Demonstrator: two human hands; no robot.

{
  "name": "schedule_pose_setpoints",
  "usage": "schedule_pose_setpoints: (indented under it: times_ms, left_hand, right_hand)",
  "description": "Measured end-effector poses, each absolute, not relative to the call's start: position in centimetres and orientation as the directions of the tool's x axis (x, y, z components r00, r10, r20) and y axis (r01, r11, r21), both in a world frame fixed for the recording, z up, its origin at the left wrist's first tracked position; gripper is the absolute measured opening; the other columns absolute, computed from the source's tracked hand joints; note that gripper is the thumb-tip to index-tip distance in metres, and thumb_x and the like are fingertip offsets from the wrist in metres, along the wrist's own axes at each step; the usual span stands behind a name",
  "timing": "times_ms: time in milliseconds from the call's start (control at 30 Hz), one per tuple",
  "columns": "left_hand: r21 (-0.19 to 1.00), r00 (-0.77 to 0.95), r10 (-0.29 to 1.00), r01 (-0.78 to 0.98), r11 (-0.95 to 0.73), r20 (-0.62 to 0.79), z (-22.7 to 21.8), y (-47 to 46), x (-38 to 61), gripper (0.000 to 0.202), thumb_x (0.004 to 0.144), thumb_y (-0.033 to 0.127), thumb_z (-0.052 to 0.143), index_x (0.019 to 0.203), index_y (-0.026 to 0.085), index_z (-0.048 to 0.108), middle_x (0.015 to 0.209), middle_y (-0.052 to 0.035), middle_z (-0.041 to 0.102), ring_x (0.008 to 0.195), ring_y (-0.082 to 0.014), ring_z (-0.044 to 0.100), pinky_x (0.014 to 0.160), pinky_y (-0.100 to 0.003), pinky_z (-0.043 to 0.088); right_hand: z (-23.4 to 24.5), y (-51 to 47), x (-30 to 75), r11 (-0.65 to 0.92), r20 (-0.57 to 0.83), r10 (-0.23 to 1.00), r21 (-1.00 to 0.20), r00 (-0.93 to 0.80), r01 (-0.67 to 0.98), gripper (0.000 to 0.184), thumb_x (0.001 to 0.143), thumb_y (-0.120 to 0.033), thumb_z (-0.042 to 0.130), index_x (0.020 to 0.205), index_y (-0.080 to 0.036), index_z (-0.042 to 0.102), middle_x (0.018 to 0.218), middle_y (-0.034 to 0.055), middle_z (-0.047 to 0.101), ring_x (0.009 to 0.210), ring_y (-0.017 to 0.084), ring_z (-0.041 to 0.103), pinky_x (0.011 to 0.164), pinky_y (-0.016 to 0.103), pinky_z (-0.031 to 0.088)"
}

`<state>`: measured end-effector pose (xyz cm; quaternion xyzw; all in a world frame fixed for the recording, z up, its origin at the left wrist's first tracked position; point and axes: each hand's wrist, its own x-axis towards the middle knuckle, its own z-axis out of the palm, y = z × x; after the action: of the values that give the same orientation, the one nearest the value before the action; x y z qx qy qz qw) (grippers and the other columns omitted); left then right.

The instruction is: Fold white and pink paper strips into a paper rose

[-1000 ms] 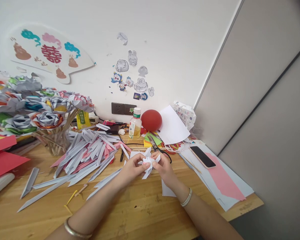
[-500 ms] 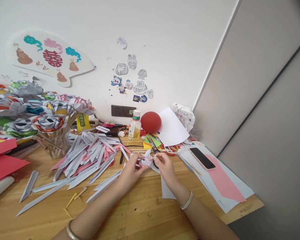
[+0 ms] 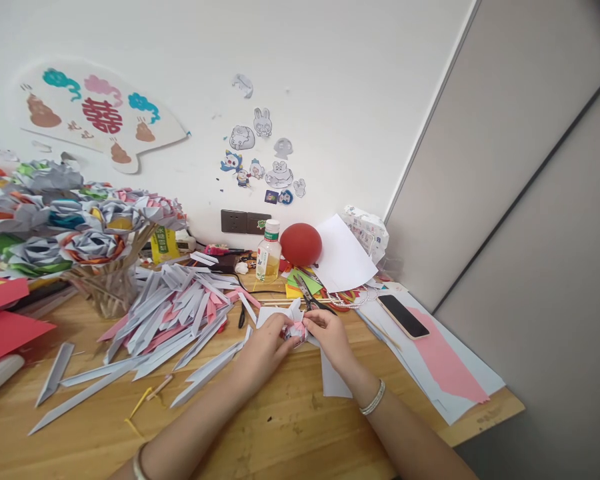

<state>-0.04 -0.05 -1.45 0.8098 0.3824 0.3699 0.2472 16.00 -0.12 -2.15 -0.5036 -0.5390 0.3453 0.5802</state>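
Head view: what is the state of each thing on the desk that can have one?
folded paper piece, pinched between left hand and right hand
bottle, upright, capped
phone, lying flat, screen dark
balloon, inflated
scissors, lying flat, unheld

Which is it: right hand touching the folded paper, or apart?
Touching. Head view: the right hand pinches the folded paper, no gap; left hand grips it too.
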Motion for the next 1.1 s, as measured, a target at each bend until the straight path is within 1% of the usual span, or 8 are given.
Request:
schedule_pose_setpoints:
  times_ms: [100,233,400,533,700,800,967,1100]
  left_hand:
    - [0.596,0.433,0.762,0.476,-0.647,0.482,-1.2,0.3,-0.3,0.023,0.075,0.037,0.053,0.092,0.022,0.054,0.088,-0.0045,0.057,0.084,-0.0217,0.052,0.075,-0.034,0.041]
    - [0.436,0.475,0.670,0.516,-0.738,0.571,-0.7,0.3,-0.7,0.034,0.073,0.036,0.056,0.105,0.024,0.056,0.099,-0.0076,0.053,0.095,-0.0249,0.045,0.083,-0.039,0.037]
    - [0.394,0.485,0.666,0.551,-0.736,0.566,0.1,-0.1,-0.8,0.027,0.079,0.036,0.048,0.102,0.030,0.061,0.108,-0.0075,0.047,0.102,-0.0271,0.039,0.087,-0.044,0.033]
    - [0.411,0.493,0.668,0.535,-0.738,0.558,0.2,0.2,-0.7,0.031,0.086,0.028,0.036,0.094,0.030,0.065,0.109,-0.0062,0.048,0.105,-0.0258,0.039,0.091,-0.043,0.030]
    - [0.494,0.542,0.688,0.480,-0.725,0.483,0.3,0.6,-1.0,0.032,0.085,0.027,0.036,0.078,0.019,0.066,0.089,-0.0066,0.055,0.084,-0.0190,0.050,0.077,-0.033,0.039]
    - [0.520,0.526,0.704,0.477,-0.708,0.477,0.6,0.6,-1.0,0.030,0.083,0.028,0.038,0.072,0.017,0.064,0.077,-0.0051,0.054,0.073,-0.0161,0.050,0.068,-0.027,0.040]
    - [0.601,0.487,0.765,0.481,-0.638,0.422,1.1,0.2,-0.7,0.027,0.082,0.026,0.041,0.074,0.016,0.064,0.072,-0.0042,0.055,0.070,-0.0155,0.052,0.066,-0.026,0.040]
    - [0.626,0.571,0.736,0.436,-0.647,0.363,1.4,0.1,-0.7,0.029,0.083,0.024,0.038,0.069,0.017,0.062,0.070,-0.0021,0.056,0.070,-0.0144,0.052,0.066,-0.024,0.039]
  right_hand:
    - [-2.0,-0.2,16.0,0.257,0.287,0.946,-0.947,0.149,0.192,0.013,0.063,-0.026,0.065,0.073,-0.018,0.066,0.075,0.0037,0.067,0.068,0.018,0.060,0.069,0.033,0.047]
    - [-1.4,-0.6,15.9,0.292,0.310,0.949,-0.934,0.059,0.204,0.011,0.065,-0.026,0.063,0.074,-0.018,0.064,0.073,0.0022,0.064,0.069,0.017,0.059,0.066,0.031,0.047]
    - [-1.0,-0.9,15.9,0.384,0.409,0.912,-0.855,-0.001,0.349,0.004,0.070,-0.023,0.059,0.068,-0.020,0.061,0.070,0.0013,0.063,0.070,0.017,0.057,0.069,0.031,0.044]
    - [-1.4,-0.8,15.8,0.423,0.457,0.888,-0.754,-0.061,0.503,0.006,0.071,-0.021,0.058,0.066,-0.020,0.062,0.068,0.0008,0.063,0.070,0.017,0.056,0.073,0.032,0.041]
    - [-1.7,-0.8,15.6,0.419,0.439,0.895,-0.773,-0.074,0.477,0.008,0.073,-0.023,0.056,0.073,-0.018,0.062,0.074,0.0021,0.064,0.072,0.016,0.057,0.069,0.028,0.043]
    - [-1.7,-1.1,15.3,0.433,0.447,0.891,-0.779,-0.083,0.453,0.008,0.073,-0.024,0.056,0.074,-0.018,0.061,0.074,0.0022,0.063,0.072,0.016,0.057,0.069,0.027,0.045]
    - [-2.0,-1.2,15.0,0.461,0.486,0.871,-0.760,-0.069,0.458,0.008,0.070,-0.019,0.058,0.078,-0.018,0.059,0.077,0.0023,0.060,0.071,0.015,0.057,0.067,0.026,0.046]
    - [-2.1,-1.1,15.2,0.468,0.514,0.855,-0.713,-0.065,0.523,0.005,0.070,-0.016,0.059,0.074,-0.018,0.059,0.073,0.0019,0.060,0.072,0.016,0.056,0.068,0.027,0.045]
